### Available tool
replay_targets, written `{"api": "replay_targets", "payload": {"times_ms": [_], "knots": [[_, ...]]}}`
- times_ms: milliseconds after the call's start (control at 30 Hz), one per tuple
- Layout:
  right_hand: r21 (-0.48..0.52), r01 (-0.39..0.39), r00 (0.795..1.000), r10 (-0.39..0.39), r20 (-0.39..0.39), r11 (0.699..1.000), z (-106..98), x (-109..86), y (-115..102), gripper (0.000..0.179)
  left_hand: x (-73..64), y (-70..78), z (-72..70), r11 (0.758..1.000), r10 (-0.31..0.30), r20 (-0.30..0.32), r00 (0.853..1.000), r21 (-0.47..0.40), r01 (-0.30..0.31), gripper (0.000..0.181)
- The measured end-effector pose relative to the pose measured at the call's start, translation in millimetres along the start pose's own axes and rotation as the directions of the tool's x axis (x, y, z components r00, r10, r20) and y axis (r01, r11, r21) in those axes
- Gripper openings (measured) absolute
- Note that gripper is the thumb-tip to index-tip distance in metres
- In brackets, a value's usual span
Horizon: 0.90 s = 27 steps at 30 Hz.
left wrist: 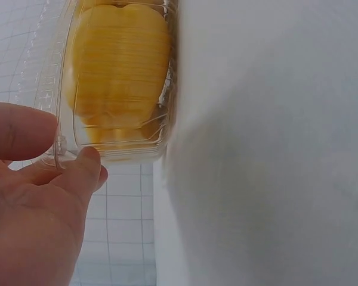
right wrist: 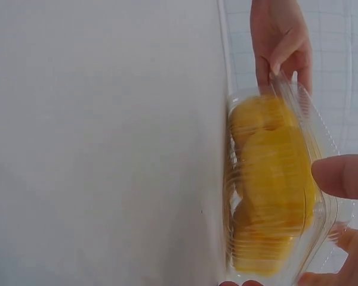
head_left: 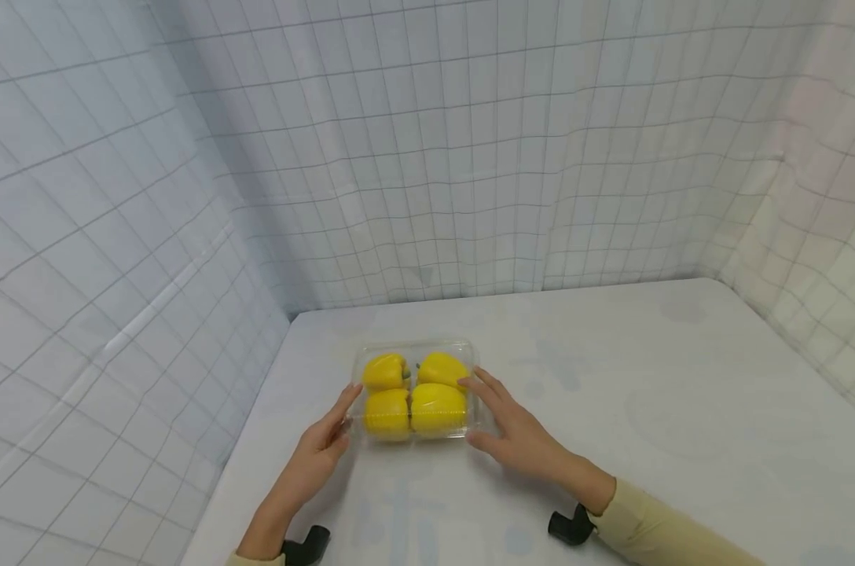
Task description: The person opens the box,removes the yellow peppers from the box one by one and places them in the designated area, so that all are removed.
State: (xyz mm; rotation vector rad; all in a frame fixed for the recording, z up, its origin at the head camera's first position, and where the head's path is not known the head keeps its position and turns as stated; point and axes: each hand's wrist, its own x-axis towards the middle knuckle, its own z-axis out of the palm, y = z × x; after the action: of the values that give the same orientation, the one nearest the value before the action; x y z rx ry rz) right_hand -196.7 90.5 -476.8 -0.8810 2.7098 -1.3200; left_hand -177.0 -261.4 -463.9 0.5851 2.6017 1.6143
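Note:
A clear plastic clamshell container (head_left: 415, 344) lies on the white table, holding several yellow bell peppers (head_left: 438, 409). My left hand (head_left: 317, 452) is at its left side; in the left wrist view the thumb and a finger of this hand (left wrist: 36, 208) pinch the rim at a corner. On the opposite side my right hand (head_left: 519, 436) has its fingers spread, with fingertips at the lid's edge and the thumb near the front corner. The right wrist view shows a fingertip of that hand (right wrist: 340, 176) against the lid. Whether the lid is latched, I cannot tell.
The white table (head_left: 611, 393) extends far to the right of the container. Grid-patterned white curtains (head_left: 427, 157) hang behind and on both sides. Black wrist devices (head_left: 571, 525) are strapped at both wrists.

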Motion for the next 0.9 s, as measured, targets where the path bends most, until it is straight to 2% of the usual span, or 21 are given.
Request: {"api": "replay_targets", "payload": {"times_ms": [400,500,667,900], "knots": [[0.088,0.013,1.000,-0.013,-0.003,0.996,5.4,-1.5,-1.8,0.061,-1.6,0.2,3.0,1.000,0.007,0.000,1.000,0.019,-0.007,0.079],[0.081,0.018,1.000,-0.018,-0.003,0.997,5.6,-1.9,-0.8,0.061,-1.3,-0.1,3.5,1.000,0.003,-0.005,1.000,0.029,-0.003,0.079],[0.065,-0.015,1.000,0.015,0.004,0.998,3.9,-3.6,-1.8,0.062,-1.1,3.2,3.5,1.000,-0.001,-0.008,1.000,0.029,0.001,0.079],[0.003,-0.020,1.000,0.020,0.014,1.000,-1.0,-5.4,-4.8,0.063,-1.9,7.6,3.4,0.999,0.006,-0.001,1.000,0.052,-0.006,0.083]]}}
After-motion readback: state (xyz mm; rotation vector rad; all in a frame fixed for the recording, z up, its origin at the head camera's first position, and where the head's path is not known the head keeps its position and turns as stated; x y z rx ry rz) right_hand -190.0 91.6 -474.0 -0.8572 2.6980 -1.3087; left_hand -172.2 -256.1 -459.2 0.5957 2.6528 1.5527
